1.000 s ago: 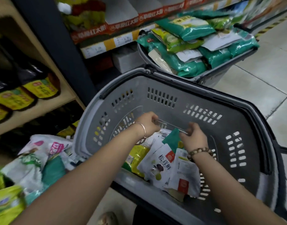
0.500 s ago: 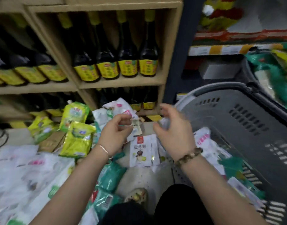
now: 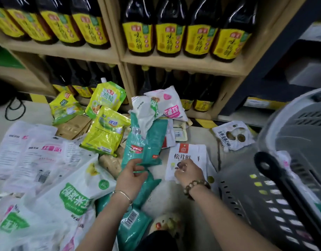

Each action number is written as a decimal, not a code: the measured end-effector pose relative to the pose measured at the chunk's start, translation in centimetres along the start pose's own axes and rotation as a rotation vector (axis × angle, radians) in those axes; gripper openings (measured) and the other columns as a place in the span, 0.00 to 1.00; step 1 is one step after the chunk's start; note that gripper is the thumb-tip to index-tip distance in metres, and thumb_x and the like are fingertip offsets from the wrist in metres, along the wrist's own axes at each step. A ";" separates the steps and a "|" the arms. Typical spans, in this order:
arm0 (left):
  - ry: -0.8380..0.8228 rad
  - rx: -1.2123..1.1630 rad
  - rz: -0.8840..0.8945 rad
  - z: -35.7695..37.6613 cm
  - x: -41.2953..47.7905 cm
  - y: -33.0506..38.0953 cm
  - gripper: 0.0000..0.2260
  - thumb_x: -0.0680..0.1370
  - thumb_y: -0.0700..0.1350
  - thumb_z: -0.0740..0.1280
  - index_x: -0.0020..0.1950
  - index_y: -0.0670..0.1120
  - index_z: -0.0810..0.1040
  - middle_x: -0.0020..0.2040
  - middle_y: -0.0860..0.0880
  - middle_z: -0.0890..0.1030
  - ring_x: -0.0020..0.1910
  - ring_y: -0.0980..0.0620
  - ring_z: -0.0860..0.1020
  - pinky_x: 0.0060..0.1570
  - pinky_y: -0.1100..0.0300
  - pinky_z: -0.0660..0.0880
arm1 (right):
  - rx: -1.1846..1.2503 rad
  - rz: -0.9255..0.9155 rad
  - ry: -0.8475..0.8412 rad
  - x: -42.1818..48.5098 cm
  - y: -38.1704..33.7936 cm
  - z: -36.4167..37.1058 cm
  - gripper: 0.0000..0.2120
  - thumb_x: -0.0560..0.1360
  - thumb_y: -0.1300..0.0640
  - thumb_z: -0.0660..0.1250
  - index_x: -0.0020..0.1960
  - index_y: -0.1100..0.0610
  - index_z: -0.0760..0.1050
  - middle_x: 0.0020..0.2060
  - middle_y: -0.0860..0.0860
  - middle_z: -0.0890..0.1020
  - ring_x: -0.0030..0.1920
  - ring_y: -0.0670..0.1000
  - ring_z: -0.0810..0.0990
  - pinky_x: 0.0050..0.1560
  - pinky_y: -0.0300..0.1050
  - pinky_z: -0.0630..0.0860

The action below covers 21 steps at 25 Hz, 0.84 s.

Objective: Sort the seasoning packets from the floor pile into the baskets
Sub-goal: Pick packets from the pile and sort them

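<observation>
A pile of seasoning packets covers the floor in front of the shelf. My left hand [image 3: 132,175] pinches the lower edge of a teal packet [image 3: 143,142] in the middle of the pile. My right hand [image 3: 187,172] rests its curled fingers on a white packet with a red label [image 3: 189,154] lying flat on the floor, pinching its lower part. The grey plastic basket [image 3: 290,160] stands at the right, its black handle [image 3: 275,178] across the front. Yellow-green packets [image 3: 105,133] lie behind the teal one.
Wooden shelves [image 3: 174,60] with dark sauce bottles rise right behind the pile. Large white bags [image 3: 52,178] spread over the floor at the left. A white packet with round windows [image 3: 232,136] lies near the basket. A shoe [image 3: 167,225] shows at the bottom.
Both hands left the basket, swung left over the floor pile and came down. The left now pinches a teal packet and the right has landed on the white red-label packet.
</observation>
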<state>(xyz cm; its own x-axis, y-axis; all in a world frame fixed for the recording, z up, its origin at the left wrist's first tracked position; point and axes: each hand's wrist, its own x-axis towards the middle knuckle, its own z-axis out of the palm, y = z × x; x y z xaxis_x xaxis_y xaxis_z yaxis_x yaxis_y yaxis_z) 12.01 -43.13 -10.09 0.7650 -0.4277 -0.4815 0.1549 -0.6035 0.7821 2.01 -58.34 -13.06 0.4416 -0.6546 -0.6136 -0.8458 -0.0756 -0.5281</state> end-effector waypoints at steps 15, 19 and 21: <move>-0.170 0.132 -0.095 9.1 5.7 -8.0 0.16 0.74 0.39 0.65 0.62 0.45 0.74 0.50 0.46 0.80 0.46 0.48 0.77 0.40 0.65 0.70 | 0.471 0.309 0.196 11.9 5.8 3.6 0.21 0.70 0.54 0.73 0.61 0.58 0.76 0.59 0.53 0.79 0.58 0.56 0.77 0.62 0.53 0.73; -0.148 0.077 -0.129 9.5 6.5 -7.9 0.15 0.75 0.39 0.64 0.62 0.45 0.74 0.46 0.49 0.77 0.42 0.51 0.75 0.31 0.71 0.66 | 0.510 0.331 0.175 12.4 5.0 3.5 0.16 0.72 0.51 0.68 0.56 0.59 0.77 0.55 0.53 0.81 0.52 0.54 0.78 0.59 0.46 0.74; -0.132 0.023 -0.129 9.9 6.6 -7.8 0.14 0.76 0.38 0.63 0.60 0.45 0.75 0.46 0.47 0.79 0.41 0.51 0.75 0.33 0.68 0.69 | 0.479 0.298 0.182 11.8 5.0 3.4 0.17 0.75 0.52 0.65 0.59 0.61 0.76 0.54 0.53 0.80 0.53 0.54 0.77 0.56 0.42 0.72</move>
<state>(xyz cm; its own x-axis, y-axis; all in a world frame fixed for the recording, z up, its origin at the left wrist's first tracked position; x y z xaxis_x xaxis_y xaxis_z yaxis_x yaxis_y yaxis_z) 9.63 -47.94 -23.28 0.6506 -0.4295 -0.6263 0.2310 -0.6738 0.7019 3.99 -63.88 -24.89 0.1113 -0.7168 -0.6883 -0.6779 0.4516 -0.5800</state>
